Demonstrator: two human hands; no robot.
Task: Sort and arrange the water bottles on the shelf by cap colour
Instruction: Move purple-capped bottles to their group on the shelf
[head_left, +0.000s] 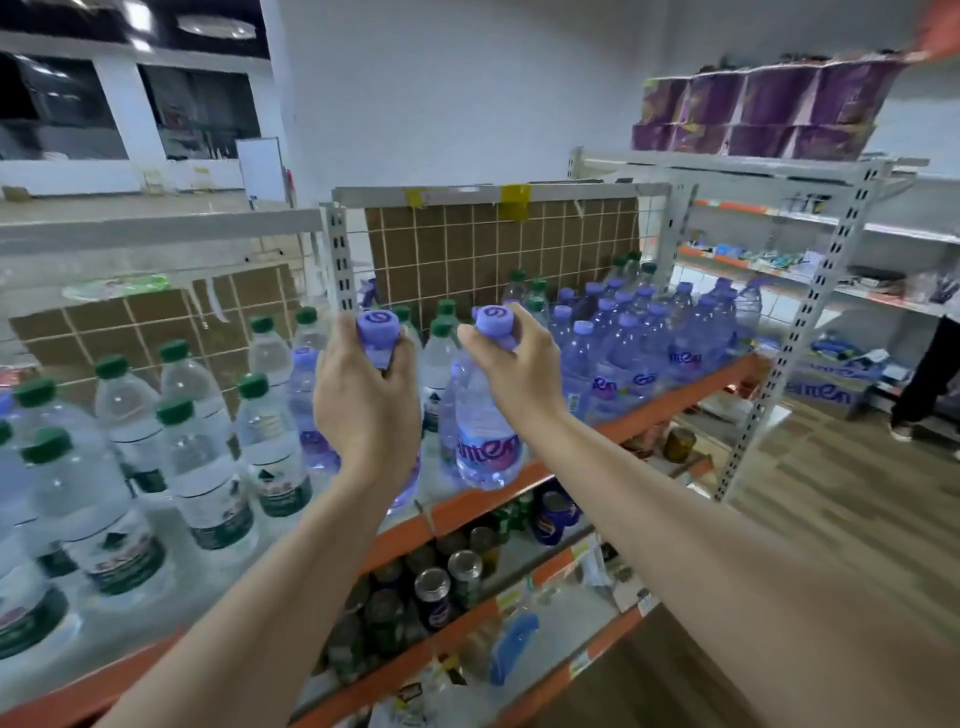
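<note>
My left hand grips the neck of a purple-capped bottle, whose body is mostly hidden behind the hand. Just to its right, my right hand holds a second purple-capped bottle by the neck, above the shelf's front edge. Several green-capped bottles stand on the left part of the orange-edged shelf. On the right part, several purple-capped bottles are grouped. A few green-capped bottles stand at the back middle.
Cans and jars fill the lower shelf. A white upright post and brown tiled cardboard back the shelf. Purple packs sit on a high rack to the right. A person's leg stands at the far right.
</note>
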